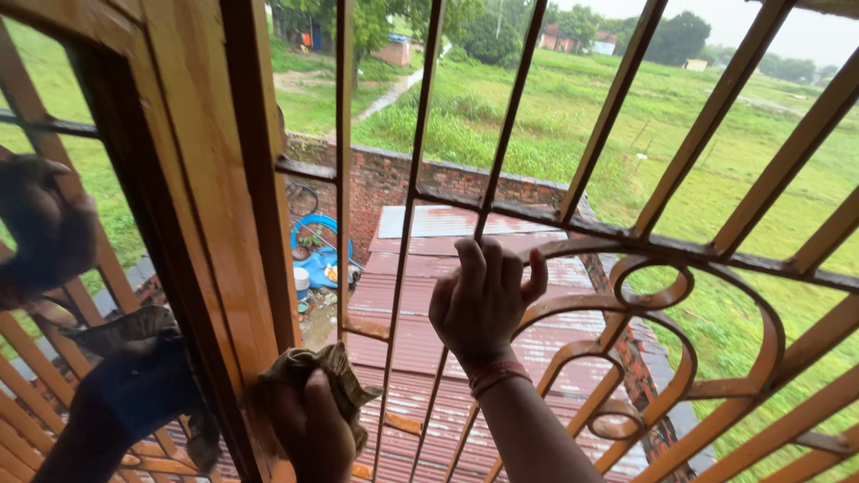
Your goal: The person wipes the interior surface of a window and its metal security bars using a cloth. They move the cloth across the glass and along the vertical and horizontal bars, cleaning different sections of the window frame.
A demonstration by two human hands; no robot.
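The person is holding one brown cloth point(315, 374) in the left hand point(309, 429), low down near the bottom edge of the window. The fingers of that hand are closed around the cloth, bunching it up. The cloth is pressing against the wooden window frame point(210, 179), at the inner edge of the frame, so it looks like the hand is holding it there to rub the wood.

The right hand point(483, 300) is up higher, in the middle of the metal grille point(716, 250). Its fingers are curled shut around one thin upright bar point(488, 201) of the grille. It is probably holding on there to keep the person steady while leaning toward the frame.

There is one cloth and there are two hands. The grille has several thin bars going up and one big curly ring shape on the right side.

To the left of the frame is one glass pane point(80, 268). It is showing a dark reflection of the arm and the cloth.

Outside, below the window, a rusty tin roof point(420, 349) is lying next to a brick wall point(385, 179). One blue tub point(313, 237) is sitting in the yard. Green fields are stretching far away.
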